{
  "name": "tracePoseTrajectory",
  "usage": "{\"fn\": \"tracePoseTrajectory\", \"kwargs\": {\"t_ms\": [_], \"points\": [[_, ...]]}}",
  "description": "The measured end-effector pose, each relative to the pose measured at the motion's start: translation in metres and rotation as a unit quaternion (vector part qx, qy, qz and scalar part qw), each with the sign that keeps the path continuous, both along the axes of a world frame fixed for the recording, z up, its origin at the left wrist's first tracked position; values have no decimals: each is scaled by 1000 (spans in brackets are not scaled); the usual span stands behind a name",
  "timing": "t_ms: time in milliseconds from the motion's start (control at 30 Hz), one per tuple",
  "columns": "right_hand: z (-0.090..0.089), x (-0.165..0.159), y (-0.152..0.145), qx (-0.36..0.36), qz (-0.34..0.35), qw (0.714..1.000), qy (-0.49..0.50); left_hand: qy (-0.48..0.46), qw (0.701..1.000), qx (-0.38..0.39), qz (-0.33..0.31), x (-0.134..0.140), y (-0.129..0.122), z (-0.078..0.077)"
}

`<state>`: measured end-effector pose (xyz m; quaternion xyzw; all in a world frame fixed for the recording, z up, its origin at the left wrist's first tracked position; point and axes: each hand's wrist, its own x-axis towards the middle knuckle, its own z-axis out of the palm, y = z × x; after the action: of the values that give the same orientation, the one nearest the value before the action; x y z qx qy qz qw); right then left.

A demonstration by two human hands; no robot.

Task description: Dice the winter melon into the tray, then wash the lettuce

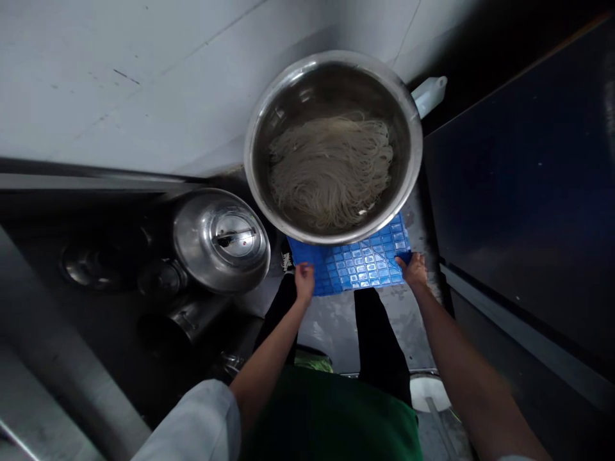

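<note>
The right hand [414, 270] grasps the blue mat [358, 264] at its right edge; the left hand [304, 282] curls by the near-left corner, grip unclear. A basin [252, 163] of noodles [331, 169] hides the far edge.

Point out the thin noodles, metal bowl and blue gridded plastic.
Thin noodles [331, 168]: head view, middle of the heap.
Metal bowl [331, 239]: head view, rim nearest the person.
Blue gridded plastic [364, 263]: head view, gridded face, below the rim.

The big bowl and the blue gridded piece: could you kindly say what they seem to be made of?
Big bowl: probably stainless steel, smooth and shiny, judging by its grey colour and bright reflections. Blue gridded piece: likely glossy plastic, from the bright highlights on its squares; exact kind unclear.
</note>
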<state>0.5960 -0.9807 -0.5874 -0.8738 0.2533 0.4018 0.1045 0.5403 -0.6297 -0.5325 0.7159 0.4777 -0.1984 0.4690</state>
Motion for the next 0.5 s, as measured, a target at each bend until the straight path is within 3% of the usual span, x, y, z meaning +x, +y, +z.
{"fn": "tracePoseTrajectory", "kwargs": {"t_ms": [67,133,233,333,500], "points": [[2,2,4,-5,-13,1000,8,-32,990,-114,83,26,-29,12],[4,4,8,-10,-25,1000,14,-77,950,-223,206,62,-50,21],[7,8,12,-14,-39,999,20,-128,898,-250,338,109,-63,28],[7,10,12,-10,-45,999,26,-149,884,-221,385,130,-57,31],[4,6,8,-12,-43,999,25,-189,870,-225,396,138,-37,31]]}}
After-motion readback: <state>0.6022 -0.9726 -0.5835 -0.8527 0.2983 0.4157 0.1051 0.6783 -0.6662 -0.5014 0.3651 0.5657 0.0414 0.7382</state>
